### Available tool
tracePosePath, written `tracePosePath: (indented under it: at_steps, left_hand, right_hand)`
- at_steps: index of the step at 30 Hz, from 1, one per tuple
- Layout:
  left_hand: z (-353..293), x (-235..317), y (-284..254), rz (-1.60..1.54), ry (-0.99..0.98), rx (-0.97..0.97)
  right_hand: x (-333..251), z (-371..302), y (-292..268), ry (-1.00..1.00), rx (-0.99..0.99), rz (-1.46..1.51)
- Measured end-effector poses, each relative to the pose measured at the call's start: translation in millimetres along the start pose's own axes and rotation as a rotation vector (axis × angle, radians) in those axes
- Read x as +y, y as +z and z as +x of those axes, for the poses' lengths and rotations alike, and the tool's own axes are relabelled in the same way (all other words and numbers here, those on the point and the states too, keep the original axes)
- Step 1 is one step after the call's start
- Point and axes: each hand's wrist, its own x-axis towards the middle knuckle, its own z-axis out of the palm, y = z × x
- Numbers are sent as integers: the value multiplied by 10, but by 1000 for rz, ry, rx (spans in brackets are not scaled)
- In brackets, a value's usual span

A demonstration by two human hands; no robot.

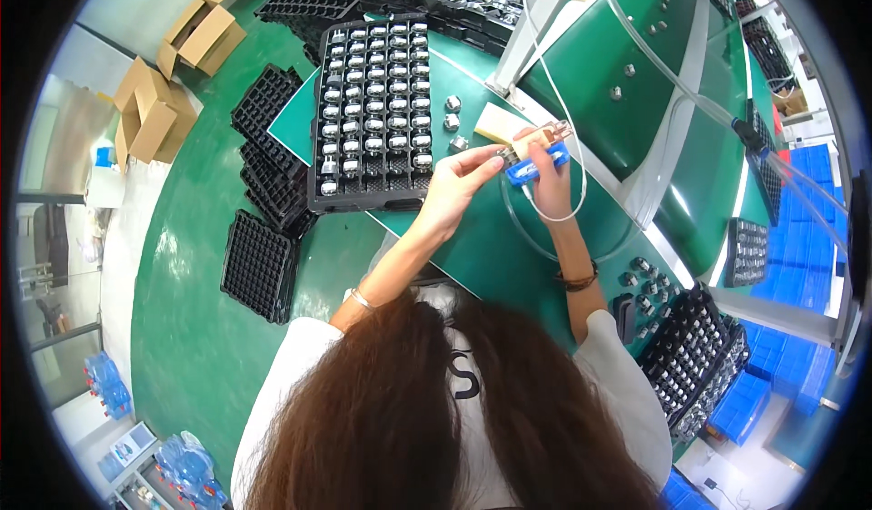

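My right hand (pixel 549 183) is closed around a small blue tool (pixel 524 171), and a thin white tube (pixel 582 169) runs near it. A copper-coloured end (pixel 561 130) sticks out past the fingers. My left hand (pixel 454 188) reaches in from the left with thumb and finger pinched at a small metal part (pixel 510 155), which sits against the blue tool. The fingers partly hide how the two meet. Just behind the hands lies a pale yellow block (pixel 494 123). Several loose shiny metal parts (pixel 452 104) stand on the green table (pixel 472 247) left of it.
A black compartment tray (pixel 320 183) of shiny metal parts stands left of my hands. More black trays (pixel 259 269) are stacked on the floor. A grey metal post (pixel 536 33) and a green conveyor belt (pixel 590 74) lie beyond. Another filled tray (pixel 688 356) sits at the right.
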Motion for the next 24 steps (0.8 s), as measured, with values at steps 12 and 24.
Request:
tracePosePath:
  at_steps: [12,24]
  left_hand:
    - [-96,-53,-89,2,45,41]
    - [-108,-14,-215,89,109,61]
  right_hand:
    - [132,-159,127,94,12,45]
    - [163,-131,198,178,-19,48]
